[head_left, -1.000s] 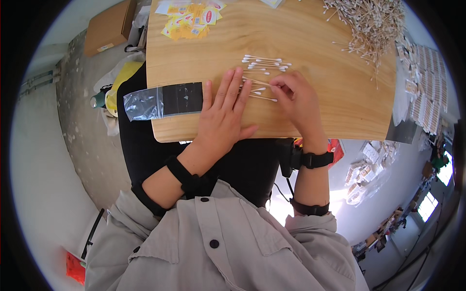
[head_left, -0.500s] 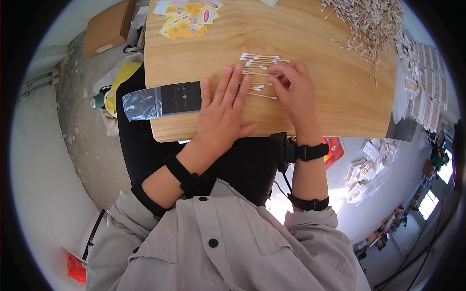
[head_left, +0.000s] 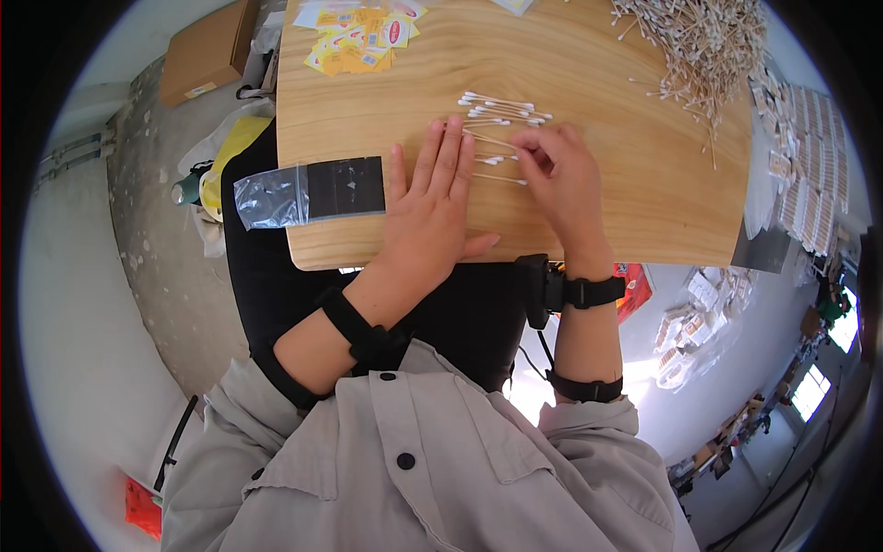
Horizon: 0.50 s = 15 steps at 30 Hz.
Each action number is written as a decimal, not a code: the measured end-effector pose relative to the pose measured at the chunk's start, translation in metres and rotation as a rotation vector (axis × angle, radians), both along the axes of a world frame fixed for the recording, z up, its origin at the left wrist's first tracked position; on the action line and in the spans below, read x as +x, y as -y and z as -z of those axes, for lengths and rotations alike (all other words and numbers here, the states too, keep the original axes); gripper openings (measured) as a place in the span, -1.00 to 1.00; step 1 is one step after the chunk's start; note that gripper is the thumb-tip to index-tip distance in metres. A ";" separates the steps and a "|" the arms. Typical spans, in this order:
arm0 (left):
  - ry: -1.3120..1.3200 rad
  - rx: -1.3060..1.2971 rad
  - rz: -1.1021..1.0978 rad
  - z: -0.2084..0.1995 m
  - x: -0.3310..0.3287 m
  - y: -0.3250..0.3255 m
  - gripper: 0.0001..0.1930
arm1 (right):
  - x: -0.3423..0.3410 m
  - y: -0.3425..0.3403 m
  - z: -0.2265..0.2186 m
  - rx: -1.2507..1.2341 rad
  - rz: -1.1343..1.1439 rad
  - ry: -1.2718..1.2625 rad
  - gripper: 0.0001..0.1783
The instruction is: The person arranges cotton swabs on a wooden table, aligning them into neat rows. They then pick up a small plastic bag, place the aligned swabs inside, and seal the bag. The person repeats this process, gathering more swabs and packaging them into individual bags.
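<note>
Several cotton swabs (head_left: 501, 106) lie in a loose row on the wooden table in front of me, their sticks running left to right. My left hand (head_left: 428, 207) rests flat beside them, fingers stretched out, with its fingertips by the swabs' left ends and partly covering some. My right hand (head_left: 559, 170) is closed in a pinch at the other side, thumb and forefinger on the right end of one slanting cotton swab (head_left: 492, 140). Just below that swab, a few more lie between my hands.
A large heap of cotton swabs (head_left: 704, 55) covers the table's far right corner. Yellow and white printed cards (head_left: 359, 41) lie far left. A clear plastic bag (head_left: 271, 198) and a black strip (head_left: 345, 187) overhang the left edge. Packed swab bundles (head_left: 819, 156) are beyond the right edge.
The swab at my right fingertips has turned from nearly level to slanting. Some upper swabs tilt slightly more. Both hands have barely moved.
</note>
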State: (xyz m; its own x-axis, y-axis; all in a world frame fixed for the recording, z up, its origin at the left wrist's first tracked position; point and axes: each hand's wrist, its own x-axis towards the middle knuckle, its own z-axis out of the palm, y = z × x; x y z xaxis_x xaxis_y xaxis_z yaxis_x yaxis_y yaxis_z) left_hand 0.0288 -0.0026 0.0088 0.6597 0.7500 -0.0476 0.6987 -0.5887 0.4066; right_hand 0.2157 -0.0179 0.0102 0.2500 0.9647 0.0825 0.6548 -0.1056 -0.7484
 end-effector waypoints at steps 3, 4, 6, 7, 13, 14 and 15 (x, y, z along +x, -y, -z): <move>-0.002 0.004 -0.010 0.001 0.001 0.002 0.25 | -0.002 0.003 0.002 0.022 -0.001 0.057 -0.89; 0.003 0.009 -0.013 0.002 0.002 0.002 0.25 | -0.002 0.003 0.004 0.030 0.009 0.064 -0.89; 0.003 0.016 -0.015 0.003 0.002 0.002 0.26 | -0.003 0.005 0.006 0.062 0.018 0.082 -0.89; -0.001 0.019 -0.013 0.002 0.002 0.002 0.26 | -0.004 0.007 0.007 0.089 0.018 0.094 -0.89; 0.004 0.025 -0.003 0.004 0.000 0.003 0.25 | -0.007 0.012 0.009 0.141 0.012 0.052 -0.88; 0.014 0.033 -0.006 0.004 0.000 0.003 0.24 | -0.007 0.011 0.007 0.149 0.010 0.046 -0.87; 0.012 0.035 -0.008 0.005 0.000 0.003 0.24 | -0.007 0.012 0.008 0.165 0.003 0.054 -0.87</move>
